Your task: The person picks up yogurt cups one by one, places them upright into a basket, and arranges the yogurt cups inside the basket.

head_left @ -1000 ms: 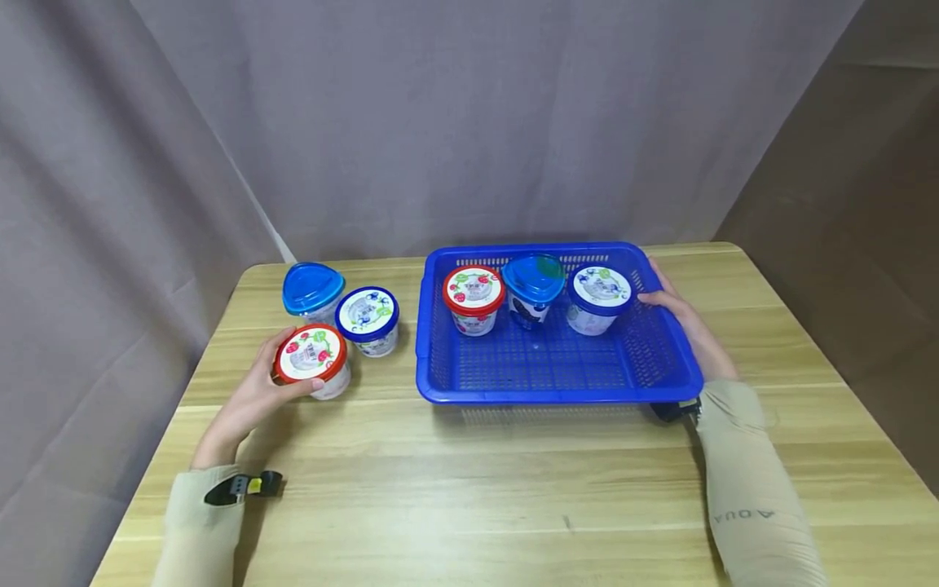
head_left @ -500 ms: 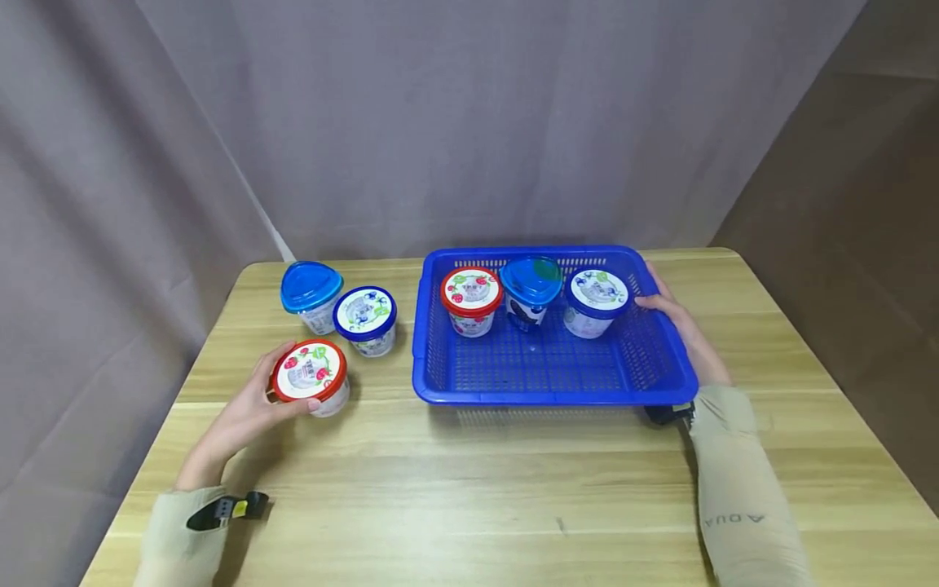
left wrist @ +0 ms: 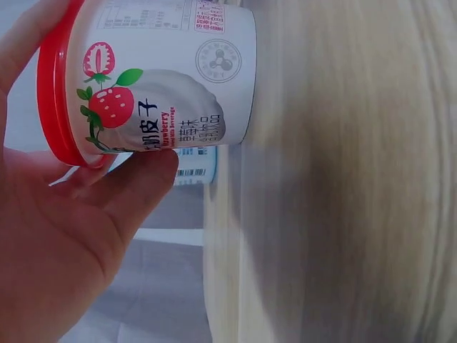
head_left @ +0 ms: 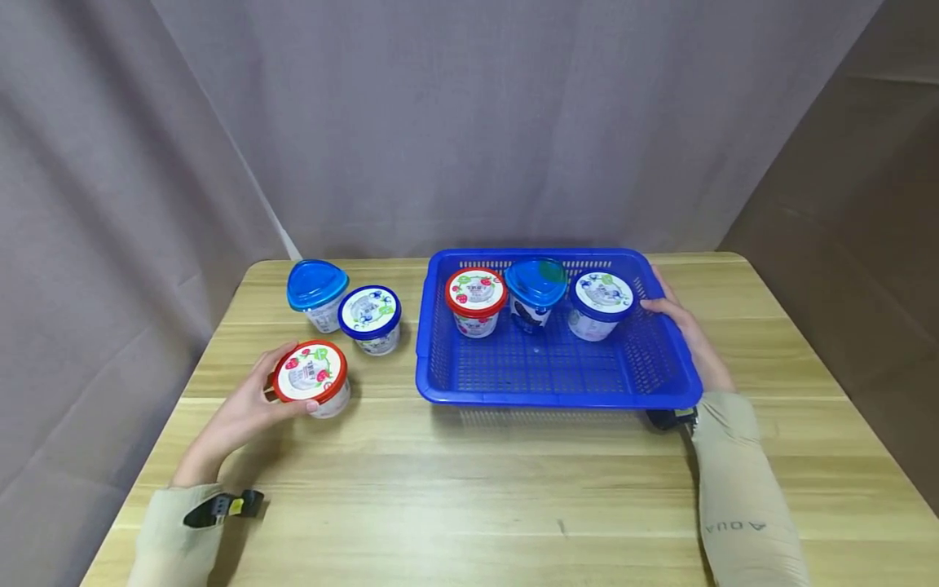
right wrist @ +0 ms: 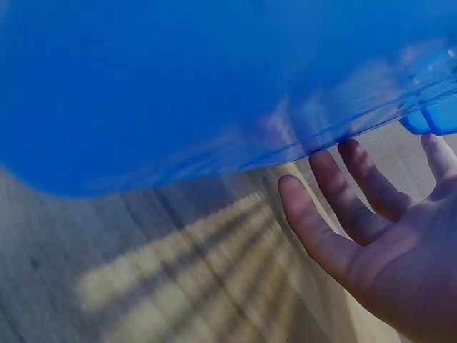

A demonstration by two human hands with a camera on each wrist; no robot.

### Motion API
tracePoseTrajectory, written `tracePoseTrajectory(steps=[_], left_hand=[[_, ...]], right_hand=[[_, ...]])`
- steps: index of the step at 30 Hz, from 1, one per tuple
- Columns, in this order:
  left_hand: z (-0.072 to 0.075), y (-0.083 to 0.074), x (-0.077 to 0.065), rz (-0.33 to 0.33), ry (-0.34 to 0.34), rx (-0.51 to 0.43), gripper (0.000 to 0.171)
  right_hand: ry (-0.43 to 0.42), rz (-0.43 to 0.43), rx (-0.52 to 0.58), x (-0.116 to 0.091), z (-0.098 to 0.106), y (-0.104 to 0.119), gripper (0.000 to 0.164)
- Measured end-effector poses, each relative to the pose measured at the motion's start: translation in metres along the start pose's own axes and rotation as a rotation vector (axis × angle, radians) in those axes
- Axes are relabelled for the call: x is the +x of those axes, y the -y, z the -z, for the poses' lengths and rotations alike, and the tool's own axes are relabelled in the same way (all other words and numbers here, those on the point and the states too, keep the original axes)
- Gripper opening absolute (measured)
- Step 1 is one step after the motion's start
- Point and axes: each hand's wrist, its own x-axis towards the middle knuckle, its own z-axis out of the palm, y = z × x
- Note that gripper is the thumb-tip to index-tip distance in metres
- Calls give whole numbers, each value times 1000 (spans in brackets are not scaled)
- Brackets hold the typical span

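Observation:
My left hand (head_left: 245, 412) grips a white strawberry cup (head_left: 310, 371) with a red lid, thumb on the near side and fingers round the far side. The left wrist view shows its strawberry label close up. Just behind it stand a blueberry cup (head_left: 370, 314) with a dark blue lid and a cup with a light blue, rounded-triangle lid (head_left: 317, 284). My right hand (head_left: 685, 326) holds the right end of a blue plastic basket (head_left: 535, 399), thumb on the rim. In the right wrist view its fingers (right wrist: 335, 187) reach under the basket.
Inside the basket, along its back, stand a red-lidded strawberry cup (head_left: 476, 293), a cup with a light blue lid (head_left: 536, 283) and a dark-blue-lidded blueberry cup (head_left: 603, 293). A grey curtain (head_left: 469, 122) hangs behind the wooden table (head_left: 440, 505).
My left hand has drawn the strawberry cup a little toward me, away from the two cups behind it, then held it there. My right hand keeps its hold on the basket.

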Motion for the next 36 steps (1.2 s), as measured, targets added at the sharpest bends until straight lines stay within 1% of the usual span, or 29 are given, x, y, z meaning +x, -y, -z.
tracePoseTrajectory(steps=[3, 7, 9, 12, 15, 18, 23, 26, 32, 34, 36], left_hand=[[1, -2, -1, 12, -7, 17, 100], [6, -6, -2, 17, -29, 7, 96], [9, -10, -2, 14, -46, -6, 94], [16, -18, -3, 8, -65, 2, 94], [24, -29, -3, -10, -80, 19, 94], [31, -40, -3, -37, -85, 11, 93], [41, -54, 1, -86, -99, 21, 92], [44, -61, 2, -104, -112, 34, 91], [45, -75, 8, -146, -122, 34, 89], [43, -80, 10, -164, -119, 14, 89], [40, -86, 13, -182, -110, -15, 89]], right_hand=[[-7, 5, -1, -3, 0, 1, 64], [-4, 13, -3, -4, -1, 1, 63], [2, 17, 4, -5, -1, 2, 63], [5, 15, -2, -5, -1, 1, 62], [-18, -19, -21, -7, -2, 0, 61], [-50, -57, -41, -8, -2, -1, 60], [-52, -80, 0, -7, -3, -3, 61], [-52, -101, 20, -6, -3, -4, 62], [-66, -230, 56, -5, 0, -4, 67], [-63, -259, 62, -5, 1, -4, 68], [-58, -265, 65, -4, 2, -4, 66]])
